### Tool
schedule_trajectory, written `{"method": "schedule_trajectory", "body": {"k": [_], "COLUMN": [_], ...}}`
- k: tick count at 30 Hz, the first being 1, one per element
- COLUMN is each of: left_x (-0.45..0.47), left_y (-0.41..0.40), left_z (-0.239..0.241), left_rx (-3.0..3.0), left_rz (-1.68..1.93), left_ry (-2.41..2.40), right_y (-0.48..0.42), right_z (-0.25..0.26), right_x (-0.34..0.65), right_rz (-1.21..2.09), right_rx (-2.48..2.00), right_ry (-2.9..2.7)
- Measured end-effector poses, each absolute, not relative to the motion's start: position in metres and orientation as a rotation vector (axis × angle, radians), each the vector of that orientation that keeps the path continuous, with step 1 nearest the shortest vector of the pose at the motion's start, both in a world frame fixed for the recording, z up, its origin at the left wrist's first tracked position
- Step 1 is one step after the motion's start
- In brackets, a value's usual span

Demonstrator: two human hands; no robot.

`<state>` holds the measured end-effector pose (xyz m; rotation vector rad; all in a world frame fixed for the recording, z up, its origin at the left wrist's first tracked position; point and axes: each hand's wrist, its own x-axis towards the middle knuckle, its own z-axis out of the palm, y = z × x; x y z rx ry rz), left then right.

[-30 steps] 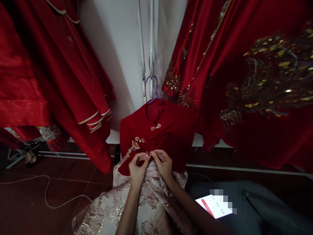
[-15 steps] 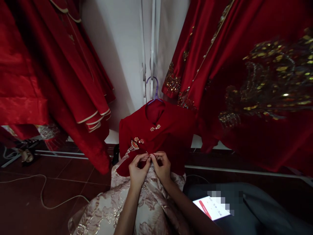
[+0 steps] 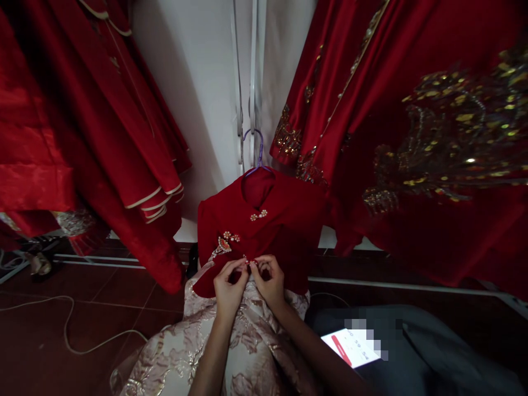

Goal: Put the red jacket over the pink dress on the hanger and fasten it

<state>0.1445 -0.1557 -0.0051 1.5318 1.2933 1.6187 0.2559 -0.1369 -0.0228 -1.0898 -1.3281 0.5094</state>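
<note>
A red top point(image 3: 284, 236) with short sleeves hangs on a purple hanger point(image 3: 260, 151). A pearl-beaded clasp point(image 3: 258, 215) sits below its neckline, and a beaded fan-shaped ornament point(image 3: 224, 242) is on its left front. At the lower front edge my left hand point(image 3: 230, 286) pinches the fabric between thumb and forefinger. Right beside it my right hand point(image 3: 268, 280) is closed in a like pinch, the fingertips almost meeting. A small shiny fastening, partly hidden, shows between them. Below the top spreads a pale brocade skirt point(image 3: 165, 357) with metallic flowers.
Red garments point(image 3: 136, 137) with cream piping hang at left, and a red sequined gown point(image 3: 412, 231) at right. White rack poles point(image 3: 252, 71) stand behind the hanger. A lit phone point(image 3: 350, 349) lies on grey cloth point(image 3: 437, 352). A cable point(image 3: 70, 330) runs over the tiled floor.
The whole view has shifted slightly, so everything sits a little further left. Both hands keep their pinch at the same spot on the red top, with only small finger movement.
</note>
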Motion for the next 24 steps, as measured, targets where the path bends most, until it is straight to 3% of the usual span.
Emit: {"method": "schedule_trajectory", "body": {"k": [24], "left_x": [0.144], "left_y": [-0.1545], "left_z": [-0.0049], "left_rx": [1.65], "left_rz": [1.552], "left_ry": [1.348], "right_y": [-0.1349], "right_z": [-0.0262], "right_x": [0.2575], "right_rz": [0.574], "right_rx": [-1.1], "right_ry": [-1.324]}}
